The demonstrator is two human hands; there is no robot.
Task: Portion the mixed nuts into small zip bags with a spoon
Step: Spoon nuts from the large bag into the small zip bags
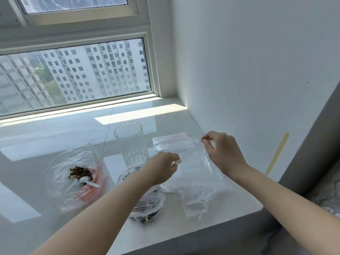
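On the white sill, a large clear bag [60, 173] at the left holds mixed nuts [80, 173] with a white plastic spoon [88, 182] lying in them. My right hand [223, 153] pinches the red-striped top corner of a clear zip bag [185, 147] and lifts it. My left hand [162, 167] pinches the same bag's lower left part, right of the glass. More flat clear bags [196, 192] lie in a pile under it. A second bag with dark nuts [147, 210] sits under my left forearm, partly hidden.
A tall ribbed empty glass [131, 144] stands between the nut bag and the zip bags. The white wall rises close on the right, with a strip of yellow tape [277, 153] on it. The sill's front edge [211, 229] drops off near me. The window runs behind.
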